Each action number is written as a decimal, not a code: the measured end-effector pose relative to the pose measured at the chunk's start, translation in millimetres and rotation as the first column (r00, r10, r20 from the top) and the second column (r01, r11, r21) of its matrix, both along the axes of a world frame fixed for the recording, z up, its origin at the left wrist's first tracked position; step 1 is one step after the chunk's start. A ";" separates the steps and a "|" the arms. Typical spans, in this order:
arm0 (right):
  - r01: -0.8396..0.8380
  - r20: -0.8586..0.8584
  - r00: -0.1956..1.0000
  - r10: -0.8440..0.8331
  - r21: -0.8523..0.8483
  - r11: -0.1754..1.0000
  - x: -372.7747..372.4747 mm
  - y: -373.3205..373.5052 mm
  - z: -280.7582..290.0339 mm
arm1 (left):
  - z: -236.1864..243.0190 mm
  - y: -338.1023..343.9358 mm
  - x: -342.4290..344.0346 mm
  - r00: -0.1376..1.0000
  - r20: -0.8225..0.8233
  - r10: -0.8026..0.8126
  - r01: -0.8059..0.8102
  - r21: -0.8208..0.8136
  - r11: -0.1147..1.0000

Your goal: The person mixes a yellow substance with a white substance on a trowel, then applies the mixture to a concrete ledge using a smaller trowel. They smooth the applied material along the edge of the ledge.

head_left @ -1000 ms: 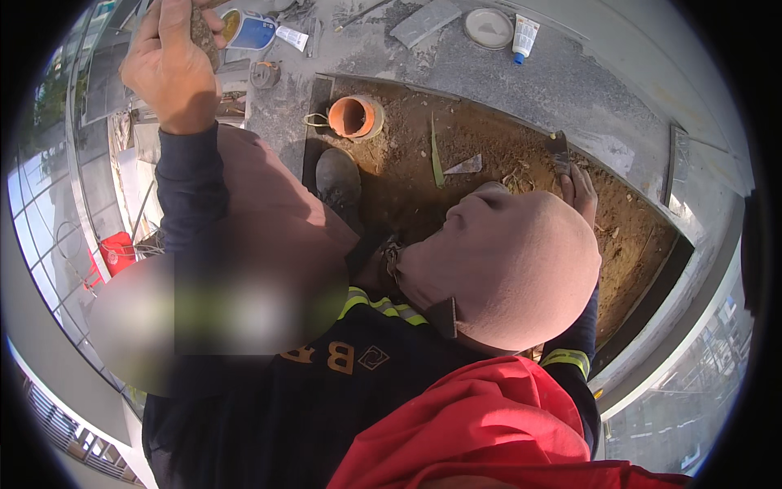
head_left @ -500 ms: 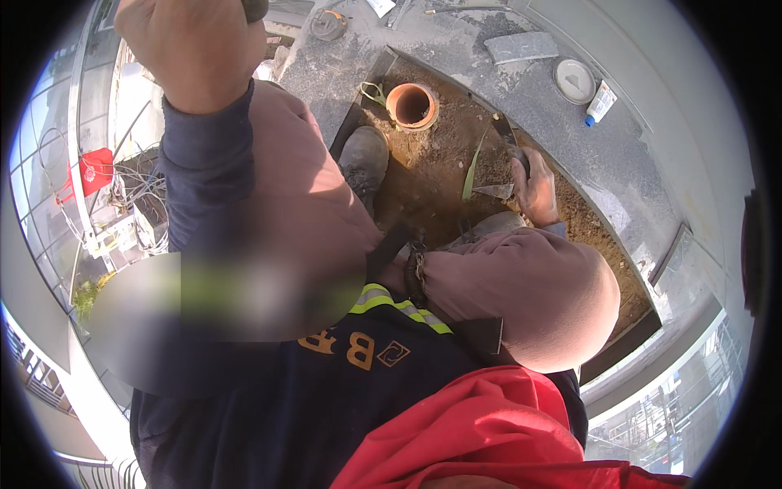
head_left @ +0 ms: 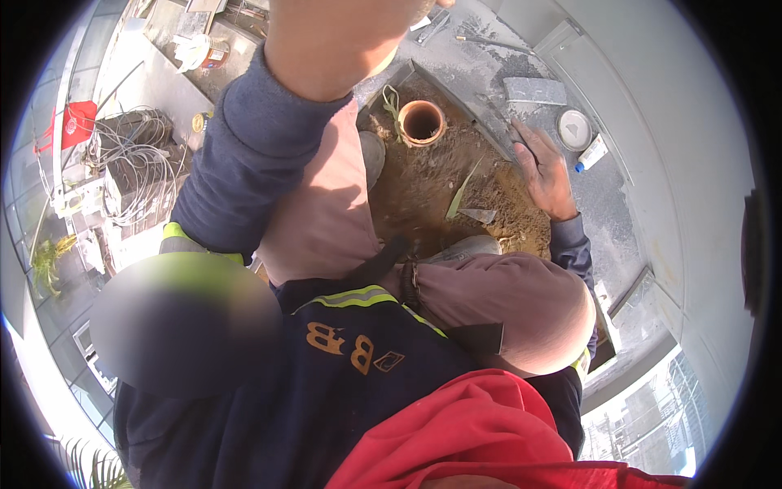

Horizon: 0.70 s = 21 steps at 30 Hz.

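My left hand [head_left: 334, 45], raised large at the top of the head view, runs out of the frame; its fingers and anything in them are mostly cut off. My right hand [head_left: 543, 167] grips a dark narrow tool beside the grey edging strip [head_left: 464, 106] that borders a bed of brown soil [head_left: 415, 196]. Left of it in the soil, an orange pipe [head_left: 423, 122] stands upright, with a green looped strap [head_left: 391, 102] beside it. A long green leaf-like strip [head_left: 463, 191] and a pointed pale offcut [head_left: 478, 214] lie below the pipe.
Grey slab pieces [head_left: 533, 90], a round white lid [head_left: 574, 128] and a tube [head_left: 592, 152] lie beyond the bed, beside a pale wall [head_left: 696, 204]. At left are tangled cables [head_left: 134, 163], a red cloth [head_left: 75, 126], a bucket [head_left: 208, 53] and a plant [head_left: 50, 257].
My left hand has moved right, larger and further past the top edge. My right hand has shifted up along the bed's edge. More cables and debris on the left have come into view.
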State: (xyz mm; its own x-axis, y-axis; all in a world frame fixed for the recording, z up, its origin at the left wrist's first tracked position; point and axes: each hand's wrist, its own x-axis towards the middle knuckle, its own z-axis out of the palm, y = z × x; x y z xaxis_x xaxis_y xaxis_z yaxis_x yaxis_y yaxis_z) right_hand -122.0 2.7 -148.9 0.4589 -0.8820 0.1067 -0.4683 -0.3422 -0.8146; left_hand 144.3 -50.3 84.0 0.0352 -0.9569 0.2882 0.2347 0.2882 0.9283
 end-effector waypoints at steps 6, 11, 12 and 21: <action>-0.192 -0.267 0.956 0.125 -0.243 0.951 38.1 -59.0 -38.0 | -10.9 13.1 27.7 0.995 -0.083 -0.060 0.063 0.035 0.997; -0.225 -0.307 0.944 0.121 -0.329 0.917 72.5 -88.4 -67.9 | -38.8 27.1 70.8 0.999 -0.038 0.015 -0.010 0.121 0.993; -0.237 -0.315 0.941 0.126 -0.343 0.909 79.2 -92.0 -69.9 | -43.6 30.4 81.4 0.999 -0.020 0.042 -0.039 0.139 0.990; -0.193 -0.291 0.953 0.088 -0.356 0.914 90.7 -99.9 -58.3 | -62.1 77.8 157.3 0.958 0.075 0.276 -0.286 0.180 0.941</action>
